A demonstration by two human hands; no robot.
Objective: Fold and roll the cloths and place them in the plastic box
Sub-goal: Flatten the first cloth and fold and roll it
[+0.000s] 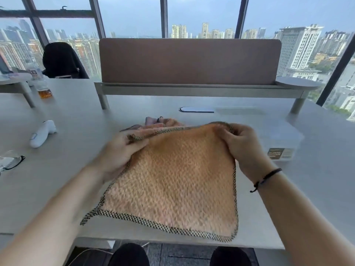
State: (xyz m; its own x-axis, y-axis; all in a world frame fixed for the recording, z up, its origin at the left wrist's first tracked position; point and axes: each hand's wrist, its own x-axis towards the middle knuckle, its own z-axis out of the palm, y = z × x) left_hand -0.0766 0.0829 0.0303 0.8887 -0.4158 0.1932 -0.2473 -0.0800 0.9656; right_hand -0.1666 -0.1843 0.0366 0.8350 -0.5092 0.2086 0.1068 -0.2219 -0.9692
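An orange cloth with a checked border hangs spread over the near part of the table, its lower edge reaching the table's front edge. My left hand pinches its far left corner and my right hand pinches its far right corner, holding the top edge raised. Behind it lies a small heap of other cloths, pinkish, partly hidden. A clear plastic box with a dark label stands on the table just right of my right hand.
A white handheld device and a pair of glasses lie at the left. A bottle with amber liquid stands far left. A raised shelf with a brown divider panel crosses the back of the grey table.
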